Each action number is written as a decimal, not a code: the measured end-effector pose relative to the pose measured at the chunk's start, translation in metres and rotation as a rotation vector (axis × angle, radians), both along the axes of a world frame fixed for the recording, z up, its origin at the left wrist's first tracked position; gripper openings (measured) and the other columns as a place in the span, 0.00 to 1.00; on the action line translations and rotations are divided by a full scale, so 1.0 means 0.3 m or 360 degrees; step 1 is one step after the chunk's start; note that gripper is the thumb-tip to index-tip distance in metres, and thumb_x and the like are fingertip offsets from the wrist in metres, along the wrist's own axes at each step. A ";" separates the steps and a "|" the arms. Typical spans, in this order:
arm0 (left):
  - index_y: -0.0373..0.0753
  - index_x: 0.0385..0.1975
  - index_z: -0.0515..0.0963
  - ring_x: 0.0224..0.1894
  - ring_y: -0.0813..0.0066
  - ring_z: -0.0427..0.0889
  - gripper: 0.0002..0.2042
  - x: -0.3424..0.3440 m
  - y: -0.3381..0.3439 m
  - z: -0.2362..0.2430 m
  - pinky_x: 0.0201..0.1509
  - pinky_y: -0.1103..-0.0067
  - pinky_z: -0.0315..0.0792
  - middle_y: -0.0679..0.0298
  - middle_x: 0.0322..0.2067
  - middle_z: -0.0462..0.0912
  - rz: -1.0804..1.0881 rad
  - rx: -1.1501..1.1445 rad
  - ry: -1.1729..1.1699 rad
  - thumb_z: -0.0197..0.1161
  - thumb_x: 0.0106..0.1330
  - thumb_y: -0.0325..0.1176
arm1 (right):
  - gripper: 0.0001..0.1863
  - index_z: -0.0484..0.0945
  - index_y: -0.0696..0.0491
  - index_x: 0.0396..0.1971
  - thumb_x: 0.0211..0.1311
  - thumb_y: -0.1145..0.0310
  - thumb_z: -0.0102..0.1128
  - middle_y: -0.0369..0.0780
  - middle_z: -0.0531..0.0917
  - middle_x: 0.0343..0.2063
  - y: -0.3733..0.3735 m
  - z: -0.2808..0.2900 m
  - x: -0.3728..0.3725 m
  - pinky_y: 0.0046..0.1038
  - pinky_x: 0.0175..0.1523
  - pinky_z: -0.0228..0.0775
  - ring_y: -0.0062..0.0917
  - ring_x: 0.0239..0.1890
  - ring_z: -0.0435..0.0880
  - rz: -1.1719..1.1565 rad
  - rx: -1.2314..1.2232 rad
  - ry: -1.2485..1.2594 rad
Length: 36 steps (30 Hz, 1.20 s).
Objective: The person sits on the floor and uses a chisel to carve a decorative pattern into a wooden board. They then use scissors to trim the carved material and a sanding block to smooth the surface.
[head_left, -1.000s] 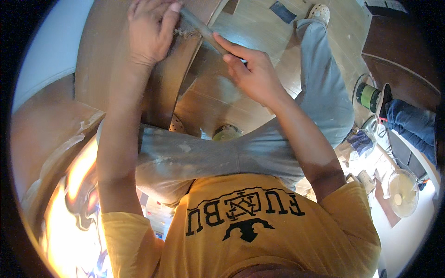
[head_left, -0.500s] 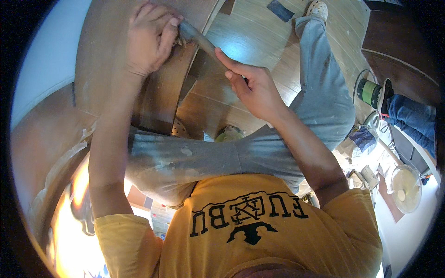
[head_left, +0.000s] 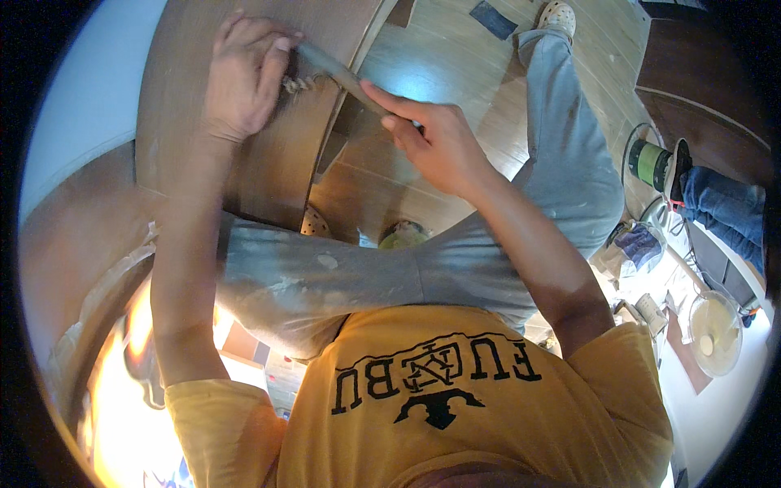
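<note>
The left hand [head_left: 246, 81] and right hand [head_left: 439, 142] are gripping opposite ends of a narrow bar [head_left: 338, 74], which is slanting between them over a brown wooden panel [head_left: 275, 172]. Curled shavings [head_left: 298, 84] are lying beside the left hand; plank-patterned flooring [head_left: 455, 61] is extending below the right.

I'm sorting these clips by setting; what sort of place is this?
Probably an indoor workshop or a room being fitted out: a brown wooden panel beneath the left hand, a loose dark sheet on the plank-patterned floor, and pale-smeared trousers.
</note>
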<state>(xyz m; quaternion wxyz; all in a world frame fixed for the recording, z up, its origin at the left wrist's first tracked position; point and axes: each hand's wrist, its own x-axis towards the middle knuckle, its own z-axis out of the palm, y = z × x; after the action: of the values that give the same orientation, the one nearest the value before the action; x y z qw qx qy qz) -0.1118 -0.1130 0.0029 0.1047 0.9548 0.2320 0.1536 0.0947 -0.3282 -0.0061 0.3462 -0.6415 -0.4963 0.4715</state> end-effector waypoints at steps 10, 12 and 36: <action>0.37 0.39 0.87 0.51 0.59 0.81 0.16 0.045 -0.125 0.001 0.76 0.57 0.58 0.59 0.41 0.85 -0.0141 -0.0067 -0.0171 0.50 0.74 0.35 | 0.28 0.72 0.40 0.72 0.76 0.76 0.54 0.29 0.66 0.22 -0.173 0.005 -0.004 0.16 0.34 0.62 0.12 0.25 0.62 -0.0090 -0.0135 0.0134; 0.37 0.40 0.86 0.52 0.57 0.81 0.16 0.038 -0.117 -0.011 0.76 0.56 0.58 0.58 0.42 0.85 -0.0154 -0.0108 -0.0161 0.50 0.74 0.35 | 0.28 0.72 0.40 0.72 0.76 0.76 0.54 0.28 0.66 0.22 -0.172 0.003 -0.010 0.16 0.35 0.62 0.12 0.26 0.62 -0.0089 -0.0137 0.0139; 0.34 0.38 0.85 0.50 0.56 0.81 0.13 0.014 -0.125 0.041 0.75 0.58 0.62 0.58 0.40 0.85 -0.0065 0.0005 -0.0034 0.53 0.73 0.32 | 0.29 0.73 0.35 0.71 0.75 0.76 0.55 0.34 0.68 0.19 -0.116 0.026 -0.017 0.19 0.32 0.64 0.15 0.23 0.63 0.0027 -0.0094 0.0007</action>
<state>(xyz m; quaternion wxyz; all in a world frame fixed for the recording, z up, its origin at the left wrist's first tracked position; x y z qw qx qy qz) -0.1076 -0.1506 0.0151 0.1088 0.9578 0.2109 0.1621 0.0895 -0.3630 0.0015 0.3241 -0.6461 -0.4868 0.4904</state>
